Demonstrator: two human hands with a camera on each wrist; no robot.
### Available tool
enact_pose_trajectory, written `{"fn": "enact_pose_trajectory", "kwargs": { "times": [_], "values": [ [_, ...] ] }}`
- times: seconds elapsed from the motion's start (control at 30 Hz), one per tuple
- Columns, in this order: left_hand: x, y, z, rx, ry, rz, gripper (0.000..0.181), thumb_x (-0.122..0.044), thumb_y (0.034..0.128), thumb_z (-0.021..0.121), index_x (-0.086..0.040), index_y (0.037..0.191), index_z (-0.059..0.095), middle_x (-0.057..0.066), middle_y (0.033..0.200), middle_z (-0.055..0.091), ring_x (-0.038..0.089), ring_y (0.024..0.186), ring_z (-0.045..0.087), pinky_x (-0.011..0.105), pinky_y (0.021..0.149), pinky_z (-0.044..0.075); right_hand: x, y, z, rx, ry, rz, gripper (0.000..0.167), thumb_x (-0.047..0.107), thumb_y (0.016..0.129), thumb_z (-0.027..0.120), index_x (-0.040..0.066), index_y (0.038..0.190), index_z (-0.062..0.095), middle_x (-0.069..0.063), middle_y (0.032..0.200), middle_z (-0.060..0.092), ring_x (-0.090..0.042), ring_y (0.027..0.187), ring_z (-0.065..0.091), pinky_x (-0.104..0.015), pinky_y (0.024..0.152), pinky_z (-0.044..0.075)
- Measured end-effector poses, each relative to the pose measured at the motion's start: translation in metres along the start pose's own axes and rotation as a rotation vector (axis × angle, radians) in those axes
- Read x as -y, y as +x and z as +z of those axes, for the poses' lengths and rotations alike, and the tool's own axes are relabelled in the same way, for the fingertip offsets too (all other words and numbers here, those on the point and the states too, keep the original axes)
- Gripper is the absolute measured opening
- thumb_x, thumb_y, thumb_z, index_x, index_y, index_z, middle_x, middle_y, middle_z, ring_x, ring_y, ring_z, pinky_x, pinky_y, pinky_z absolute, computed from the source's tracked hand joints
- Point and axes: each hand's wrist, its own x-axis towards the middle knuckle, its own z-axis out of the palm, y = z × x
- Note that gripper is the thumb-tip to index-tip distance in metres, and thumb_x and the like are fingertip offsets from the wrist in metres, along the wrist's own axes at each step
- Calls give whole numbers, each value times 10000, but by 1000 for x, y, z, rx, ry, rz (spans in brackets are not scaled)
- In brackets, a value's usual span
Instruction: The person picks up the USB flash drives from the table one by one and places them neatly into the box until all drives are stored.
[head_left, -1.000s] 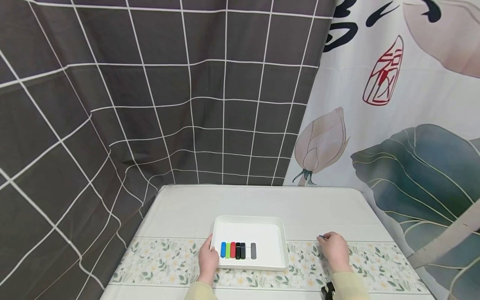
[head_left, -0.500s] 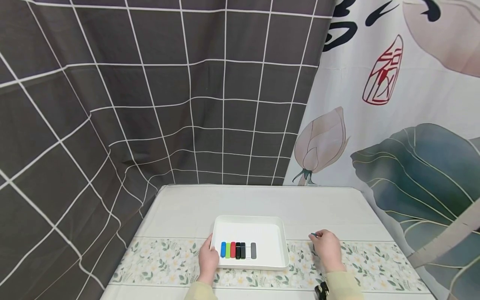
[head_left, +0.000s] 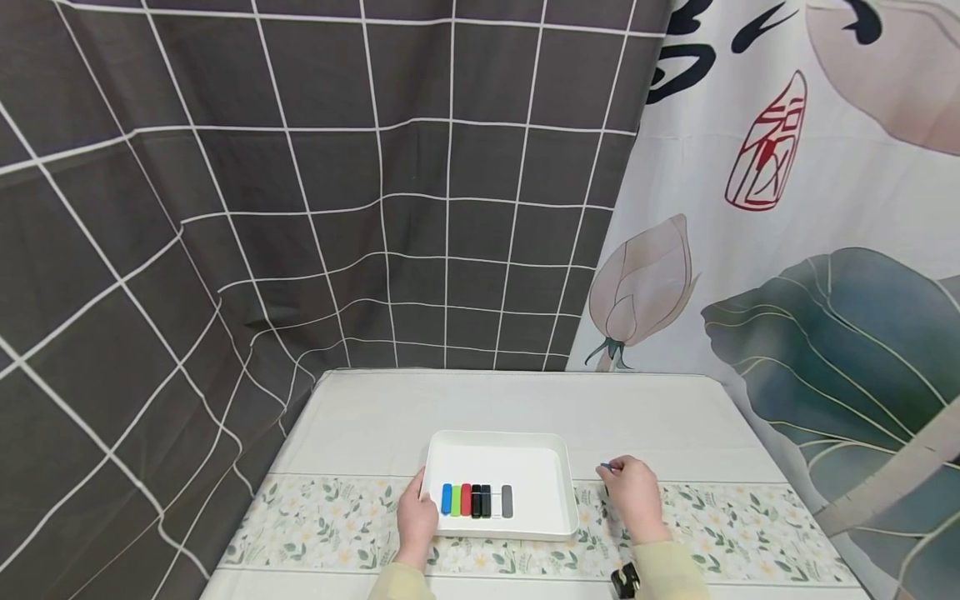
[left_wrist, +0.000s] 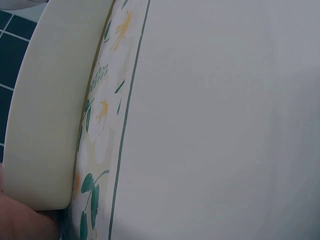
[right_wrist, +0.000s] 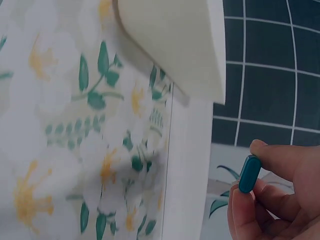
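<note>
My left hand grips the left side of a shallow white tray, thumb over the rim; in the left wrist view, part of this hand shows at the lower left against the tray's wall. In the tray, upright oblong pieces stand in a row: a blue piece, a green piece, a red piece, dark pieces, and a grey piece at the right. Right of the tray, my right hand pinches a small blue-teal oblong piece with rounded ends between thumb and fingertips.
The table carries a white cloth with a flowered band across it. A dark gridded curtain hangs behind and at the left, a white lotus-print curtain at the right. A black device sits at my right wrist.
My right hand has moved left towards the tray, carrying the small blue-teal piece. My left hand, the tray and the row of pieces stay where they were.
</note>
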Motion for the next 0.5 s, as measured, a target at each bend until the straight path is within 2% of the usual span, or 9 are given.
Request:
{"fn": "enact_pose_trajectory", "kwargs": {
  "times": [0.13, 0.5],
  "values": [
    [2, 1, 2, -6, 8, 4, 524, 128, 949, 423, 78, 1466, 489, 309, 1497, 510, 525, 1424, 428, 632, 1202, 391, 4, -1, 6, 6, 17, -26, 284, 119, 959, 680, -138, 1077, 659, -216, 889, 708, -221, 740, 675, -331, 594, 608],
    [4, 3, 2, -6, 3, -2, 520, 120, 955, 416, 76, 1468, 489, 304, 1507, 502, 520, 1431, 424, 629, 1214, 375, 25, -6, 18, 38, 34, -12, 268, 119, 958, 689, -114, 1088, 663, -183, 895, 700, -203, 767, 674, -303, 607, 618]
  ]
}}
